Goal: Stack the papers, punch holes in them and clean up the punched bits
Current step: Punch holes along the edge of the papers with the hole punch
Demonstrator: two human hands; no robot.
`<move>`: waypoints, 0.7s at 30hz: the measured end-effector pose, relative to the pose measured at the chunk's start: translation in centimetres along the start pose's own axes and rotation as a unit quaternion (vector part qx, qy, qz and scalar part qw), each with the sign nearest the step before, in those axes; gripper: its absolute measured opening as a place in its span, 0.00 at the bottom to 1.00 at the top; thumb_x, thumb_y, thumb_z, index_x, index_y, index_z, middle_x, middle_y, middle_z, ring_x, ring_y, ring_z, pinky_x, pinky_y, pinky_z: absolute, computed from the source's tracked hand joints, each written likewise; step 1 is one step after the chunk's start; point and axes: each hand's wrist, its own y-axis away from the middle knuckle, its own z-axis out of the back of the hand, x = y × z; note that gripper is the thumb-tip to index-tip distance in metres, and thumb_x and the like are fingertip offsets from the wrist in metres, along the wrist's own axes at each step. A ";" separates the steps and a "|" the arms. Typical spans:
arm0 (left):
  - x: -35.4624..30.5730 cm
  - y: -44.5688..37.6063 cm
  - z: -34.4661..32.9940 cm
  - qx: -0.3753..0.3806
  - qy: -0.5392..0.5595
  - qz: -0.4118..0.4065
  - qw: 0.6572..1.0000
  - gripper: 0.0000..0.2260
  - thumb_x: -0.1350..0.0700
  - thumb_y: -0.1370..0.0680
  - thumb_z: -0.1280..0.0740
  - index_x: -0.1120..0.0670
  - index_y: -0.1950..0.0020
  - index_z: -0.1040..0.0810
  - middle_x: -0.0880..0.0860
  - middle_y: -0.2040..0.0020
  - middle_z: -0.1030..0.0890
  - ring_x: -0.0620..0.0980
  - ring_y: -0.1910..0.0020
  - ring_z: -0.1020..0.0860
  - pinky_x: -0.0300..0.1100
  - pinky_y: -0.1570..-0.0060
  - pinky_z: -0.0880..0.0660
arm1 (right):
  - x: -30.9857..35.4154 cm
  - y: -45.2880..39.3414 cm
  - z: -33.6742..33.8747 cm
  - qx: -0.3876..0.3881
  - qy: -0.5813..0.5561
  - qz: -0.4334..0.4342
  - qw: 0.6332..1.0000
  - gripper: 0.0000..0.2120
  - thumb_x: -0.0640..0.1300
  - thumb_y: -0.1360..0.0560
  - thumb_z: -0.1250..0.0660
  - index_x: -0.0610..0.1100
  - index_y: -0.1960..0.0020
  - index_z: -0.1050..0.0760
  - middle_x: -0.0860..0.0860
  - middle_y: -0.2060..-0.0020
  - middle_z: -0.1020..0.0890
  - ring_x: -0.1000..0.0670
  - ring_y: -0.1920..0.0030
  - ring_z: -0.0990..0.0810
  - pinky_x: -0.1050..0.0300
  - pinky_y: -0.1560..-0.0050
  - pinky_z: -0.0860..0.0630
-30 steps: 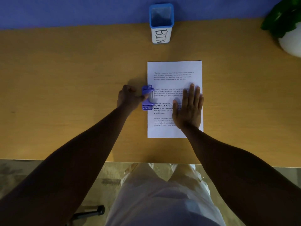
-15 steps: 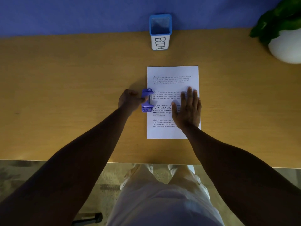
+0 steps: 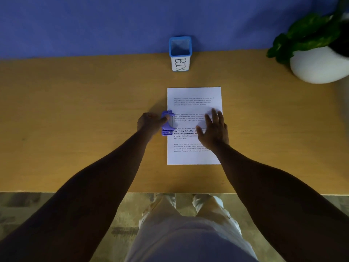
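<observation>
Mid-desk (image 3: 75,114), the papers (image 3: 190,95) lie flat as a squared stack, long axis running away from the person, printed side up, top edge toward the bin (image 3: 180,53) at the desk's back edge. Punch (image 3: 167,123) sits at the stack's left edge, about halfway along; its long axis runs parallel to that edge, its mouth faces right onto the sheets. Left hand (image 3: 150,124) grips the punch from the left, fingers curled together, thumb over its top. Right hand (image 3: 214,129) is over the stack's right half, palm down, fingers loosely spread and pointing away; blurred, so contact with the paper cannot be told. Both forearms reach in straight from the near edge. Potted plant (image 3: 319,65) stands far right.
</observation>
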 end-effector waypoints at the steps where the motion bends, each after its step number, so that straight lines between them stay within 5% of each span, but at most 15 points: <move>1: 0.0 0.2 0.0 -0.003 0.005 0.000 1.000 0.25 0.36 0.34 0.23 0.53 0.49 0.21 0.52 0.44 0.17 0.52 0.45 0.19 0.47 0.46 0.21 | 0.0 0.1 0.3 -0.007 -0.007 -0.002 1.000 0.32 0.60 0.21 0.45 0.44 0.23 0.41 0.45 0.21 0.49 0.42 0.21 0.53 0.43 0.26 0.42; 7: 0.5 1.8 0.5 0.003 0.018 0.049 0.999 0.43 0.26 0.36 0.30 0.55 0.32 0.24 0.53 0.36 0.21 0.54 0.38 0.22 0.45 0.44 0.25 | -0.2 0.9 1.7 -0.025 -0.064 -0.028 0.997 0.32 0.59 0.21 0.43 0.43 0.24 0.41 0.43 0.22 0.43 0.42 0.22 0.48 0.42 0.27 0.38; 13: 2.2 2.7 0.6 -0.037 0.072 0.104 0.991 0.30 0.32 0.21 0.46 0.58 0.48 0.20 0.58 0.55 0.17 0.59 0.52 0.17 0.51 0.46 0.20 | -0.7 2.3 2.4 -0.022 -0.089 -0.046 0.995 0.31 0.56 0.22 0.41 0.42 0.24 0.41 0.43 0.23 0.40 0.43 0.24 0.44 0.43 0.31 0.32; 16: 3.0 3.1 0.5 -0.045 0.080 0.126 0.988 0.28 0.39 0.18 0.46 0.62 0.37 0.23 0.61 0.44 0.18 0.61 0.46 0.18 0.54 0.40 0.22 | -1.0 2.9 2.6 -0.013 -0.107 -0.057 0.993 0.31 0.55 0.22 0.39 0.42 0.24 0.42 0.43 0.24 0.40 0.43 0.24 0.42 0.43 0.33 0.31; 21: 3.7 3.8 0.2 -0.003 0.097 0.137 0.986 0.19 0.53 0.19 0.38 0.63 0.35 0.23 0.63 0.37 0.20 0.63 0.38 0.21 0.55 0.37 0.23 | -1.3 3.8 2.8 -0.016 -0.160 -0.070 0.985 0.28 0.50 0.22 0.37 0.41 0.26 0.39 0.42 0.29 0.32 0.41 0.30 0.33 0.45 0.37 0.27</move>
